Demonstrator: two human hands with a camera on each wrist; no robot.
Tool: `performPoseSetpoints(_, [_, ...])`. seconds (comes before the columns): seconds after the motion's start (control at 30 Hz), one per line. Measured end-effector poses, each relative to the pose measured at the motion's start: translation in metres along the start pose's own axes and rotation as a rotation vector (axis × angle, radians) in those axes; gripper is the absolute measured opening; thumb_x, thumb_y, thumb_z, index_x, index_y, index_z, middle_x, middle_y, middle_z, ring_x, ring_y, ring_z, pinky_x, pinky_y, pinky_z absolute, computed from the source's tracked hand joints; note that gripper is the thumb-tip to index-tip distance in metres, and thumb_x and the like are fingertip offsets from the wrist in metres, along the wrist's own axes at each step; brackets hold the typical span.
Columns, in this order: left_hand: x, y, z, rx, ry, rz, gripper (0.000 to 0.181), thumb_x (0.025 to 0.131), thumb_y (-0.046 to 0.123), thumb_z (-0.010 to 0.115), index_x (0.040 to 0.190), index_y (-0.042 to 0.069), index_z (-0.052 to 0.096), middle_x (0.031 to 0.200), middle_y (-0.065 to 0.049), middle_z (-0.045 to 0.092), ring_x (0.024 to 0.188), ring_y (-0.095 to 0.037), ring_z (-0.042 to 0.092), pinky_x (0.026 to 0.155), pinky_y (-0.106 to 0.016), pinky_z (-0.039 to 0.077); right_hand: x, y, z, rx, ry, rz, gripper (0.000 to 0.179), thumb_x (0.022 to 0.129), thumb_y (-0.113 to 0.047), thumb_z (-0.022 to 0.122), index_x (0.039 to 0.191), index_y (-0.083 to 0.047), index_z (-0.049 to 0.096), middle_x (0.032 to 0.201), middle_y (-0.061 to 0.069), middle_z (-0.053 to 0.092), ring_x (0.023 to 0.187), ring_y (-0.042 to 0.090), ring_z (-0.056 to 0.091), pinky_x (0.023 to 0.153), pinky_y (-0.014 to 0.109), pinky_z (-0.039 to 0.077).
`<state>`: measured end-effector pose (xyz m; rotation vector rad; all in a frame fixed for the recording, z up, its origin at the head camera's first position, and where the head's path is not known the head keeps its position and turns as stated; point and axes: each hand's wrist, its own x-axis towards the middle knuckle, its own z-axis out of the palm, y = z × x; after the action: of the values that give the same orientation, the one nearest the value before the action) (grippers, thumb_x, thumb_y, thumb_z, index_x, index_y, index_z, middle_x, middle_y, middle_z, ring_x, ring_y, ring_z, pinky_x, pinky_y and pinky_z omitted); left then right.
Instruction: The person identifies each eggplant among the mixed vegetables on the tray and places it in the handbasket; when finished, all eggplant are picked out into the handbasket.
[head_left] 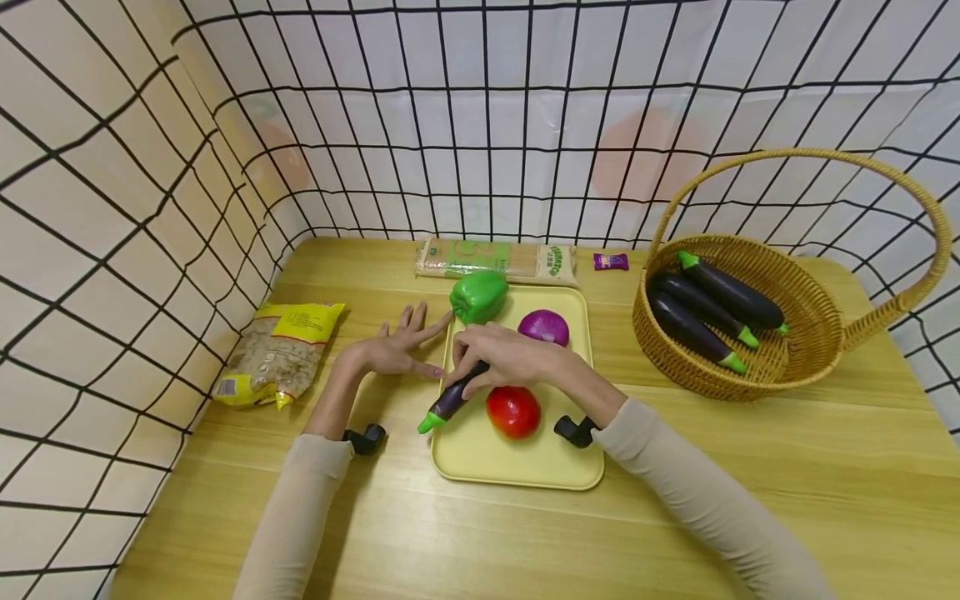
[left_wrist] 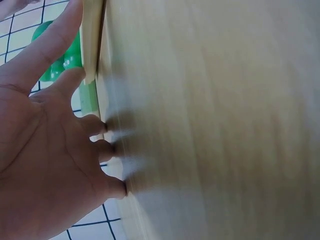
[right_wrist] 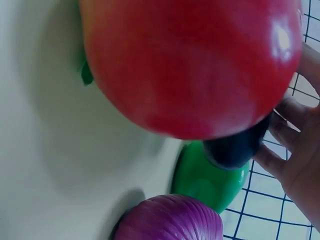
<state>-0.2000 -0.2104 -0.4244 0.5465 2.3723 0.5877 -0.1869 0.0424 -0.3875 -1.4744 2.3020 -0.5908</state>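
Note:
My right hand (head_left: 504, 354) grips a dark purple eggplant (head_left: 451, 402) with a green cap, over the left side of a yellow tray (head_left: 517, 468). In the right wrist view the eggplant's dark end (right_wrist: 232, 150) shows behind a red tomato (right_wrist: 190, 65). My left hand (head_left: 397, 346) has its fingers spread, fingertips on the table and the thumb and index finger at the tray's left edge. On the tray lie the tomato (head_left: 513, 412), a purple onion (head_left: 543, 327) and, at the far left corner, a green bell pepper (head_left: 478, 297).
A wicker basket (head_left: 678, 367) with a tall handle holds several eggplants (head_left: 731, 292) on the right. Behind the tray lie a noodle pack (head_left: 495, 260) and a small purple packet (head_left: 611, 262). A yellow-and-clear bag (head_left: 277, 354) sits at left. Black wire grid (head_left: 487, 125) encloses the table.

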Motion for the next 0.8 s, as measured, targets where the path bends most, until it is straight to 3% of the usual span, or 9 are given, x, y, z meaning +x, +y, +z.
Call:
performPoseSetpoints(0.2, [0.002,-0.001,-0.001,0.001,-0.006,0.011,0.097,0.099,0.049,0.064,0.167,0.031,-0.003,0.168,-0.021,-0.03,0.156,-0.042,-0.029,0.121,-0.074,-0.015,-0.009,0.0,-0.011,-0.008,0.111,0.022,0.03,0.092,-0.029,0.079,0.122,-0.027,0.078,0.11,-0.001,0.067,0.105,0.016,0.054,0.092,0.032,0.042])
performPoseSetpoints(0.43, [0.001,0.0,-0.001,0.007,-0.003,0.014,0.096,0.1,0.047,0.063,0.167,0.031,-0.004,0.168,-0.022,-0.03,0.156,-0.042,-0.029,0.121,-0.074,-0.015,-0.031,0.001,-0.034,-0.005,0.211,0.06,0.03,0.091,-0.032,0.079,0.121,-0.025,0.079,0.104,-0.001,0.067,0.093,0.014,0.052,0.081,0.028,0.042])
performPoseSetpoints(0.8, [0.002,-0.001,0.001,0.014,0.003,0.016,0.101,0.098,0.052,0.066,0.166,0.032,-0.005,0.167,-0.024,-0.03,0.156,-0.043,-0.028,0.12,-0.076,-0.015,-0.117,0.021,-0.091,0.028,0.401,0.243,0.031,0.093,-0.023,0.078,0.124,-0.021,0.078,0.102,0.003,0.064,0.089,0.017,0.05,0.075,0.029,0.042])
